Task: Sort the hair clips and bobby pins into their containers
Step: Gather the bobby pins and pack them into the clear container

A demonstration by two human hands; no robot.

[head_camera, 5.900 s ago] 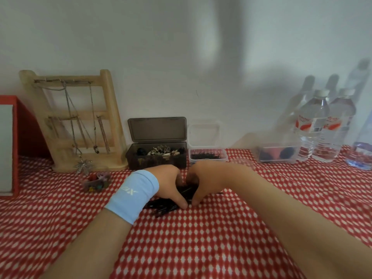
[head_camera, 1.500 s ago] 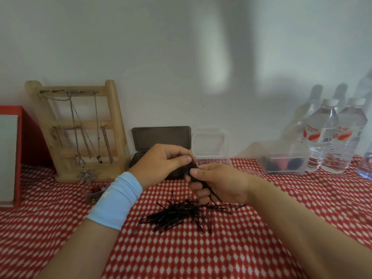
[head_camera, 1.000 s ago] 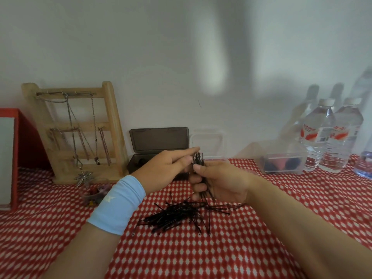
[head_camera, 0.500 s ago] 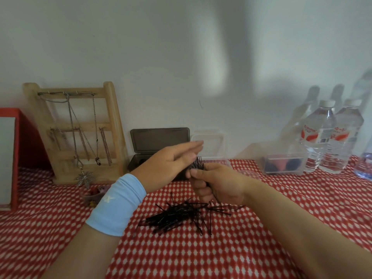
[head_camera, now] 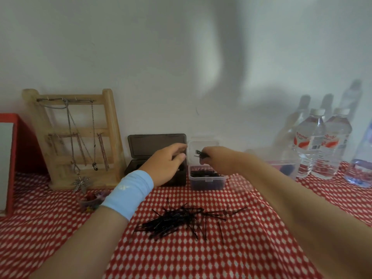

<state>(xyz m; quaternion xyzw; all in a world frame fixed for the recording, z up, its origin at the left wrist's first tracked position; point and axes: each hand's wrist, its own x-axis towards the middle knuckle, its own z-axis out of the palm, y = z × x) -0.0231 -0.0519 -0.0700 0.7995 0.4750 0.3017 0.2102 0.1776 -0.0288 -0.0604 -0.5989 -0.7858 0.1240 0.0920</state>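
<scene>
Red checked table (head_camera: 60,228): the right hand (head_camera: 218,161) pinches a bunch of bobby pins (head_camera: 199,154) at its fingertips, over the clear box (head_camera: 207,181) by the back edge. The left hand (head_camera: 167,164) is loose and holds nothing.

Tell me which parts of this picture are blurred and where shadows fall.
Head view: the left hand and the right hand, pinching bobby pins, are motion-blurred; the bobby pin pile on the cloth is sharper; the water bottles throw soft shadows on the wall.

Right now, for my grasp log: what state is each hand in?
Left hand: open, holding nothing visible.
Right hand: pinching a bunch of bobby pins.
</scene>
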